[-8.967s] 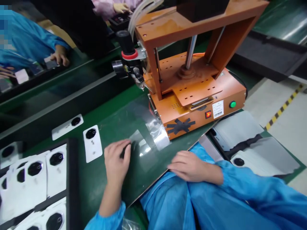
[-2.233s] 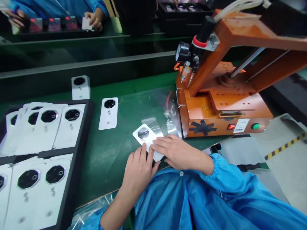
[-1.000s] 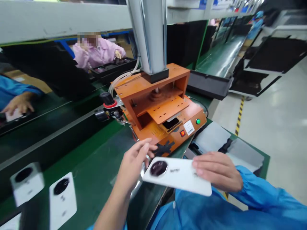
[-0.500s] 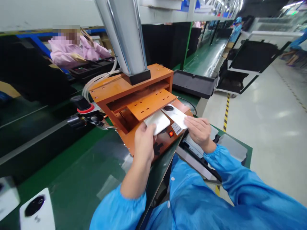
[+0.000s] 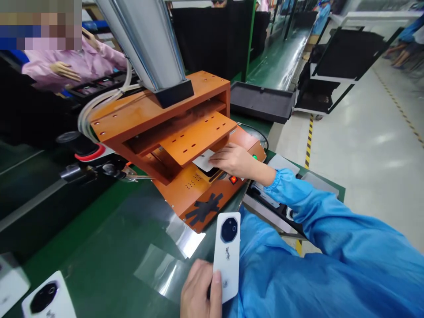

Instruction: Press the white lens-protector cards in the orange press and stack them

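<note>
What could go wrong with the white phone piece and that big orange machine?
The right grip is close to the flat orange plate of the machine, so it might get pinched if that plate came down. The left grip holds a white piece near one end, by the green table's edge, so it could slip and fall.

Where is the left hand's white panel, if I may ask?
The white panel is in the left hand, lower centre of the head view, pictured just below the orange machine.
</note>
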Tool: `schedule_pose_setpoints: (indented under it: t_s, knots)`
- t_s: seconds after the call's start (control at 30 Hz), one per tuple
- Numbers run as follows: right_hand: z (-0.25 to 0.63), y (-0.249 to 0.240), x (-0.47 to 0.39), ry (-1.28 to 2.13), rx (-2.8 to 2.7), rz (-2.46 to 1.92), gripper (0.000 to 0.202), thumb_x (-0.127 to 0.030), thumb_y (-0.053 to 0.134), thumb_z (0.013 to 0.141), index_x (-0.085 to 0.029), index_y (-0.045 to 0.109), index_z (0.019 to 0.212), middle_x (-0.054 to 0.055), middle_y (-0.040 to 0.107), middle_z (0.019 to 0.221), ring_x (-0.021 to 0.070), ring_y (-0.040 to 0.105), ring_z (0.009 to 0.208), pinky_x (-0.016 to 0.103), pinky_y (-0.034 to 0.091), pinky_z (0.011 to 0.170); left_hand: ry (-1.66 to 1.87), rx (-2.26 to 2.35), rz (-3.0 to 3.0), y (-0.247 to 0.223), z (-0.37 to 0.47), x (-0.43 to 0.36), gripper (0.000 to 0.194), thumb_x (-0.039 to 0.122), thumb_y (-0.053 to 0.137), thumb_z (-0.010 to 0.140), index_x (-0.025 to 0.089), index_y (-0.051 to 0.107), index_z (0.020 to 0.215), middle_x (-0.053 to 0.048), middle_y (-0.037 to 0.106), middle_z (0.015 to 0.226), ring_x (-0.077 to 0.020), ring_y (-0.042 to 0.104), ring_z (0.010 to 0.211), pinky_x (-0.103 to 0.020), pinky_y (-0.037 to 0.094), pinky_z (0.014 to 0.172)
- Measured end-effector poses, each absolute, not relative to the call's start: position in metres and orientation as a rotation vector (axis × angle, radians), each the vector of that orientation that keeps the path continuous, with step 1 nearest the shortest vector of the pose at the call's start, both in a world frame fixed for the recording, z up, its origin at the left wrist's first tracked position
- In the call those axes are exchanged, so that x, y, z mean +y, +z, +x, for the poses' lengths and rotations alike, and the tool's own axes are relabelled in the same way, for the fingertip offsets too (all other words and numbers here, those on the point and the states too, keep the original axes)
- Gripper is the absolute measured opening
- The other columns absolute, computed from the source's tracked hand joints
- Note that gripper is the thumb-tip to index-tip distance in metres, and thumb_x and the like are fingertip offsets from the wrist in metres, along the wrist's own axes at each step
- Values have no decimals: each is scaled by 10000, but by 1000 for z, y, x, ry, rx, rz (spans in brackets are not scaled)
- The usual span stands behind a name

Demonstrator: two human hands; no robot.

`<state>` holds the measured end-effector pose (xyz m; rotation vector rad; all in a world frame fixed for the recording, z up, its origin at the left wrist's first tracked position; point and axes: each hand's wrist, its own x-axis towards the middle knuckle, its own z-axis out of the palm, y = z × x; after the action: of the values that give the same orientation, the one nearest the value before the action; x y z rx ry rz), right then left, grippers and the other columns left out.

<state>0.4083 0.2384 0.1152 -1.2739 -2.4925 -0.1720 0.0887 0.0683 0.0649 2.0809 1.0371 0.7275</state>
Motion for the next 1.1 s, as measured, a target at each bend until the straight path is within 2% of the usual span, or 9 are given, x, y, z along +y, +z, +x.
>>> schedule_pose_setpoints:
  t_s: [0.1, 0.23, 0.37, 0.47, 0.57, 0.7, 0.9, 1.0, 1.1]
  knots:
    - [409, 128, 234, -91, -2517, -1237, 385, -359, 371, 1079, -239, 700, 1239, 71, 725, 1256, 227, 637, 1122, 415, 418, 1004, 758, 944, 2279, 62, 93, 75, 196, 134, 486, 956, 230, 598, 828, -50, 645, 836, -193, 584, 817, -332, 486, 766]
    - [407, 136, 233, 7, -2532, -1207, 309, -346, 481, 1027, -243, 725, 1186, 71, 714, 1272, 233, 633, 1137, 422, 403, 1033, 700, 859, 2547, 66, 104, 90, 154, 161, 522, 938, 235, 657, 953, -82, 711, 1190, -273, 577, 1104, -435, 449, 932]
    - [411, 115, 213, -70, -2230, -1336, 332, -356, 479, 1028, -243, 675, 1271, 99, 652, 1366, 246, 580, 1247, 455, 370, 1104, 743, 960, 2704, 67, 117, 102, 153, 170, 507, 939, 221, 624, 854, -75, 584, 1490, -332, 513, 1273, -506, 368, 974]
    - [425, 79, 183, -266, -1616, -1509, 328, -297, 450, 1034, -213, 661, 1271, 124, 668, 1223, 247, 595, 1166, 449, 437, 1039, 788, 1041, 2729, 60, 121, 109, 137, 204, 525, 939, 222, 620, 842, -54, 513, 1561, -345, 473, 1369, -515, 334, 994]
    - [446, 38, 155, -383, -1359, -1596, 333, -217, 428, 1026, -201, 676, 1248, 109, 639, 1045, 239, 596, 1014, 422, 490, 926, 785, 1120, 2749, 51, 122, 117, 109, 245, 568, 923, 229, 621, 829, -33, 522, 1554, -344, 453, 1418, -505, 319, 994]
    - [464, 2, 144, -366, -1487, -1662, 437, -130, 416, 997, -241, 631, 1360, 103, 607, 1039, 238, 569, 988, 417, 496, 873, 823, 1161, 2876, 47, 127, 126, 89, 234, 573, 905, 224, 600, 820, -58, 564, 1515, -338, 498, 1379, -488, 346, 930]
    - [471, 11, 144, -245, -1510, -1616, 435, -149, 432, 1002, -270, 611, 1380, 87, 606, 1042, 216, 571, 988, 400, 522, 886, 806, 1140, 2909, 56, 122, 127, 115, 236, 540, 911, 234, 558, 797, -68, 571, 1509, -343, 511, 1360, -480, 380, 854]
    - [445, 18, 104, 153, -1533, -1494, 454, -319, 589, 979, -229, 547, 1422, 107, 620, 1130, 212, 584, 984, 401, 533, 888, 879, 1099, 2805, 52, 119, 113, 67, 253, 547, 902, 262, 542, 836, -82, 699, 1311, -333, 580, 1252, -498, 403, 864]
    - [392, 8, 47, 946, -1501, -1281, 618, -499, 670, 935, -193, 481, 1438, 104, 661, 1156, 176, 647, 934, 318, 555, 805, 879, 973, 2665, 39, 132, 90, 69, 222, 522, 910, 283, 554, 918, -88, 738, 995, -319, 632, 1114, -510, 436, 894]
